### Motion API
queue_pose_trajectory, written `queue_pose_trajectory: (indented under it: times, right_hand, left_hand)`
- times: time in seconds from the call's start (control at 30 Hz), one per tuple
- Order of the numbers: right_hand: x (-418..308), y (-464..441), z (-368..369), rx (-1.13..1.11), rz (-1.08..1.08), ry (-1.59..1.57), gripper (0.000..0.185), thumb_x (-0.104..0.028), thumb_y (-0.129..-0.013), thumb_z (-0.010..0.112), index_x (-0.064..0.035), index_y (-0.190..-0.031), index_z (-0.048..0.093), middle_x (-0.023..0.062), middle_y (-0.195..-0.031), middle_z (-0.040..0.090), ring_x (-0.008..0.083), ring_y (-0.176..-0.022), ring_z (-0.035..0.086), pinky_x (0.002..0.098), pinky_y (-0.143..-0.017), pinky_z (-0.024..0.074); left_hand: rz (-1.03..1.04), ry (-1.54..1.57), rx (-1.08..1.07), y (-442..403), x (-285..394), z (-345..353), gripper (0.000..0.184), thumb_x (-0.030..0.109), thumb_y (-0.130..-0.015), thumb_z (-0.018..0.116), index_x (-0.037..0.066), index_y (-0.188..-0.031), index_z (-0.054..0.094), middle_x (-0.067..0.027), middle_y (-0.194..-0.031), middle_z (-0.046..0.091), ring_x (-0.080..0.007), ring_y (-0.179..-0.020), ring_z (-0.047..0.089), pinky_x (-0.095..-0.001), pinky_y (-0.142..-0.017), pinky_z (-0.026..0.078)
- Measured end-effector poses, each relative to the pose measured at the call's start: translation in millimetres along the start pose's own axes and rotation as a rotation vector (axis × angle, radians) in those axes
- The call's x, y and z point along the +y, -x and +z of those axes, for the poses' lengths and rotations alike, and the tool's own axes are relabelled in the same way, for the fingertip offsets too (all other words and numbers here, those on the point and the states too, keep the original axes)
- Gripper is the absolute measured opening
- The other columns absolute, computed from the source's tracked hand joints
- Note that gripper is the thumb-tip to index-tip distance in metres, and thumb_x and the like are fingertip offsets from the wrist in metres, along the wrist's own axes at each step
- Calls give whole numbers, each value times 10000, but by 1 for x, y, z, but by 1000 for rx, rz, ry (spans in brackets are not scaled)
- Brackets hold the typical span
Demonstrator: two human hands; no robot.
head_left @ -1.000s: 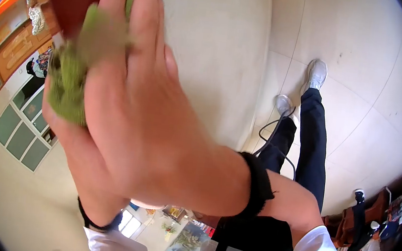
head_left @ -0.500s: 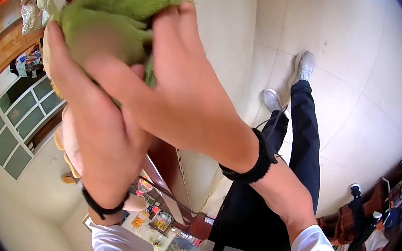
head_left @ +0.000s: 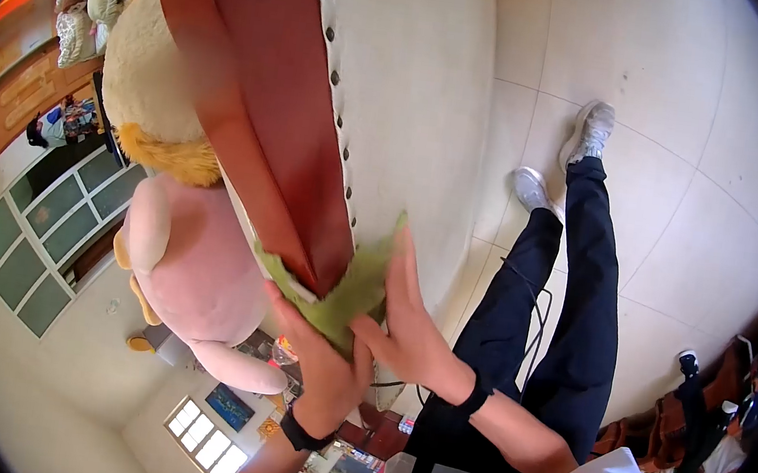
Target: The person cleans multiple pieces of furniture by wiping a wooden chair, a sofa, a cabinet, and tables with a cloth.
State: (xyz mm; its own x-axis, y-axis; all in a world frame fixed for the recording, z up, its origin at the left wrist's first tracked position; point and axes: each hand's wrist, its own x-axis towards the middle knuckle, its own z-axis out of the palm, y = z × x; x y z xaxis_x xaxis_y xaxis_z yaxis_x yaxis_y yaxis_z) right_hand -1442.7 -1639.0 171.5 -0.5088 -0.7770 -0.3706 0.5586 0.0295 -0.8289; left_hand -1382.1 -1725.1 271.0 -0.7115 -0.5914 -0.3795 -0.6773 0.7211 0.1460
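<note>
A green cloth (head_left: 338, 311) with frayed edges is draped over the end of a reddish-brown wooden rail (head_left: 273, 103) and hugs both of its sides. My left hand (head_left: 327, 366) grips the cloth on the rail's left side, fingers partly hidden by it. On the other side, my right hand (head_left: 409, 338) presses the cloth, its fingers stretched along the edge and the thumb bent inward. Both hands are close together. Dark nail heads (head_left: 340, 122) line the pale upholstered panel (head_left: 413, 100) beside the wood.
A large pink plush toy (head_left: 208, 264) with a cream head leans behind the rail. Pale cushions (head_left: 75, 34) lie at upper left. Tiled floor (head_left: 664, 194) spreads to the right, where my shoes stand. Shoes and other items (head_left: 706, 405) line the far right edge.
Both hands and the green cloth have moved down the view along the rail, from the upper left to its lower end. More of the wood and the plush toy now shows.
</note>
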Motion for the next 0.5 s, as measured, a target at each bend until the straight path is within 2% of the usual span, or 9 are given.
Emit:
queue_pose_trajectory:
  times: [0.03, 0.07, 0.13, 0.2, 0.27, 0.37, 0.43, 0.5]
  right_hand:
    - [2, 8, 3, -15, 27, -5, 981, -190, -910, 728, 216, -1499, 57, 417, -1606, 12, 540, -1518, 85, 481, -1239, 189]
    - [2, 16, 6, -30, 57, -11, 987, -193, -908, 731, 216, -1499, 56, 417, -1605, 15, 542, -1517, 89, 481, -1240, 188]
    - [-2, 21, 6, -46, 74, 23, 976, -207, -918, 718, 221, -1497, 60, 423, -1602, 16, 549, -1512, 101, 489, -1238, 192]
    - [-12, 17, 4, -80, 78, 50, 957, -228, -931, 702, 230, -1491, 75, 433, -1595, 6, 560, -1502, 117, 493, -1234, 199]
    - [-23, 9, 3, -101, 75, 21, 941, -245, -943, 685, 246, -1479, 89, 444, -1587, -1, 574, -1490, 137, 498, -1226, 214]
    - [-40, -21, -4, -80, 7, -9, 932, -262, -954, 673, 269, -1462, 99, 452, -1579, -13, 591, -1474, 161, 505, -1215, 238]
    - [-49, -44, -18, -64, -42, 0, 934, -269, -956, 672, 278, -1454, 101, 453, -1577, -23, 598, -1468, 170, 509, -1209, 250]
    - [-58, -68, -32, -39, -182, 97, 1107, -282, -923, 708, 174, -1525, -101, 431, -1595, -76, 574, -1489, 126, 499, -1220, 217]
  left_hand:
    - [-68, 107, -14, 11, -5, 3, 1052, 131, -906, 683, -133, -1549, -106, -354, -1582, 181, -461, -1463, 284, -531, -1206, 200]
    - [-67, 107, -14, 18, -7, 3, 1052, 131, -906, 683, -133, -1549, -106, -354, -1582, 181, -461, -1463, 284, -531, -1206, 200]
    - [-188, 366, -70, 26, -10, 5, 1095, 178, -913, 701, -124, -1543, -143, -308, -1558, 261, -401, -1438, 349, -509, -1203, 207]
    - [-177, 332, -82, 19, -16, 2, 1101, 176, -908, 718, -118, -1538, -137, -286, -1549, 305, -386, -1415, 394, -507, -1195, 228]
    - [-41, 145, -194, 10, -19, -5, 1078, 152, -896, 729, -109, -1538, -97, -275, -1540, 319, -386, -1406, 404, -499, -1176, 268]
    - [58, -16, -234, -23, -8, -25, 1056, 160, -900, 724, -97, -1536, -79, -267, -1536, 327, -388, -1401, 407, -491, -1167, 282]
    - [73, 47, -215, -48, 5, -33, 1056, 170, -903, 721, -92, -1538, -81, -268, -1538, 324, -391, -1407, 398, -493, -1168, 278]
    - [51, 144, -124, -74, 20, -37, 1072, 169, -901, 724, -68, -1547, -98, -274, -1545, 318, -398, -1429, 371, -496, -1172, 274]
